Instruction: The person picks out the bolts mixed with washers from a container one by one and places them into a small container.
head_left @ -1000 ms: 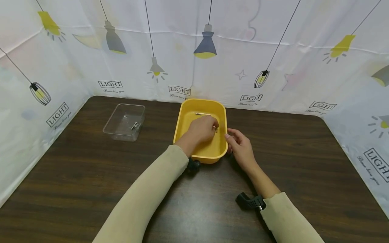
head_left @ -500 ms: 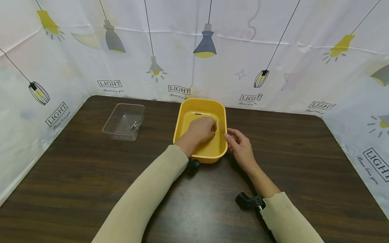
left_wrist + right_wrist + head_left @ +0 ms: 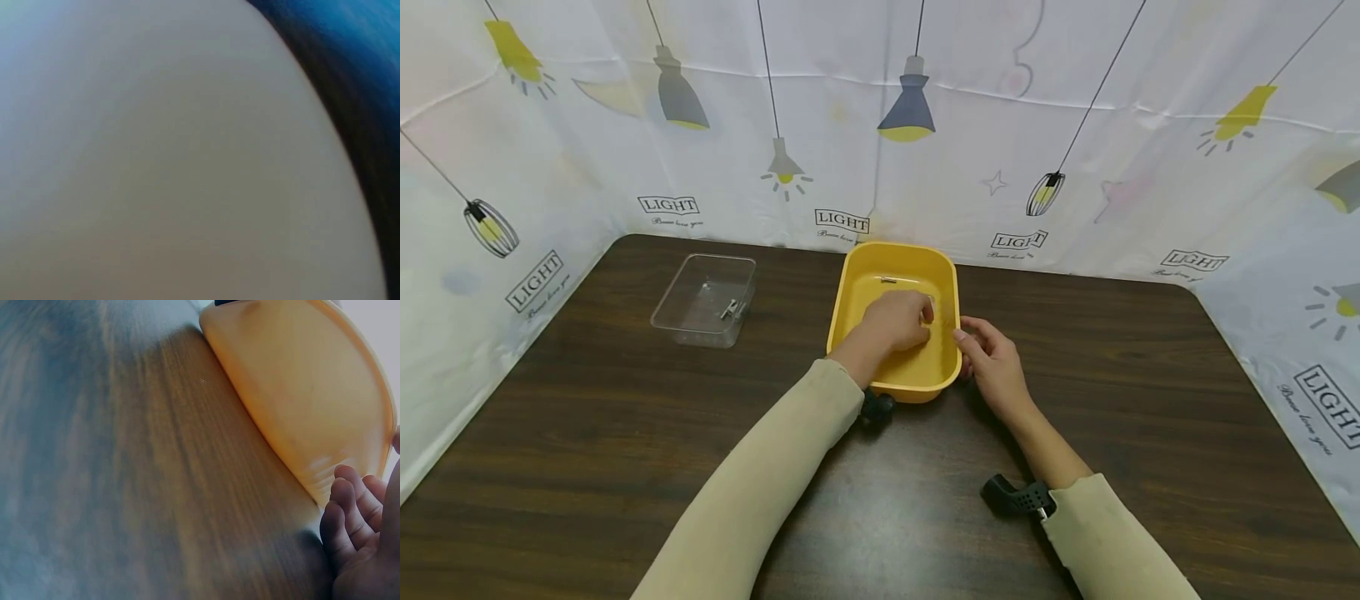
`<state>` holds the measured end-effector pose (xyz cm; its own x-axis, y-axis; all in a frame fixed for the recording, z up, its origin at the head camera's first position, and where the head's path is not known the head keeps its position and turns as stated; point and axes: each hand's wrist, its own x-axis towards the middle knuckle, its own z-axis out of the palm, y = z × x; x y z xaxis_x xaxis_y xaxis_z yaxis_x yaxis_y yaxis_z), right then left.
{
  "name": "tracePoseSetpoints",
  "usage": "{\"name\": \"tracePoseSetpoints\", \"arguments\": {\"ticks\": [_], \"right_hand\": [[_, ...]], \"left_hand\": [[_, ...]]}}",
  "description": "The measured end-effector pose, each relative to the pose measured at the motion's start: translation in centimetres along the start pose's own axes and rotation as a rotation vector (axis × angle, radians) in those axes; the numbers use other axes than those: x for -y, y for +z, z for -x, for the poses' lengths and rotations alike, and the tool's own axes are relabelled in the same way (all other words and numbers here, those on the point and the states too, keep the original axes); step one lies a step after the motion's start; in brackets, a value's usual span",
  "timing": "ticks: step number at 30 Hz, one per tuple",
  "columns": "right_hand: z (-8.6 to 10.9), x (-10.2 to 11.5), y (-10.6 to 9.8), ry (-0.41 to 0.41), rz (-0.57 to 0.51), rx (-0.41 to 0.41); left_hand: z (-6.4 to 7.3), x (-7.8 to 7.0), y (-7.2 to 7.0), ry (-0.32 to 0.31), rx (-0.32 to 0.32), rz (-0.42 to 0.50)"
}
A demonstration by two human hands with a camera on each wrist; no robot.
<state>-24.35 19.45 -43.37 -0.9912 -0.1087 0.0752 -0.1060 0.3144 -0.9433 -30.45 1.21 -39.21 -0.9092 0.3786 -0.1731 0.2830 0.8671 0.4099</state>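
A yellow plastic tub (image 3: 916,390) stands on the dark wooden table. My left hand (image 3: 891,321) reaches down inside it with curled fingers; whether they pinch anything I cannot tell. Near the tub's far wall lies a small metal piece (image 3: 888,280). My right hand (image 3: 996,371) is at the tub's right side, thumb at the rim and fingers against the outer wall. In the right wrist view, the fingers (image 3: 353,509) of that hand bend beside the tub's outer wall (image 3: 294,394). The left wrist view shows only a blurred pale surface.
To the left, a clear plastic box (image 3: 703,337) stands on the table (image 3: 587,400), with small metal pieces (image 3: 730,309) showing through it. A white curtain (image 3: 970,75) printed with lamps closes off the back and sides.
A small metal piece that showed at my left fingertips is now mostly hidden by that hand, which has shifted slightly. My right hand stays at the tub's rim.
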Motion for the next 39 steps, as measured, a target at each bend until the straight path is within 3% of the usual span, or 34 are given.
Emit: {"name": "tracePoseSetpoints", "arguments": {"ticks": [14,23,32,39], "right_hand": [[0.10,0.29,-0.15,0.001,-0.004,0.001],[0.19,0.32,-0.18,0.001,0.000,0.004],[0.08,0.17,-0.15,0.000,0.017,0.007],[0.10,0.10,-0.09,0.000,0.002,0.007]], "left_hand": [[0.15,-0.49,-0.19,-0.016,0.018,0.002],[0.14,-0.73,-0.25,-0.013,0.099,-0.028],[0.39,-0.61,-0.27,0.012,0.082,-0.019],[0.24,-0.69,-0.13,-0.019,0.111,-0.061]]}}
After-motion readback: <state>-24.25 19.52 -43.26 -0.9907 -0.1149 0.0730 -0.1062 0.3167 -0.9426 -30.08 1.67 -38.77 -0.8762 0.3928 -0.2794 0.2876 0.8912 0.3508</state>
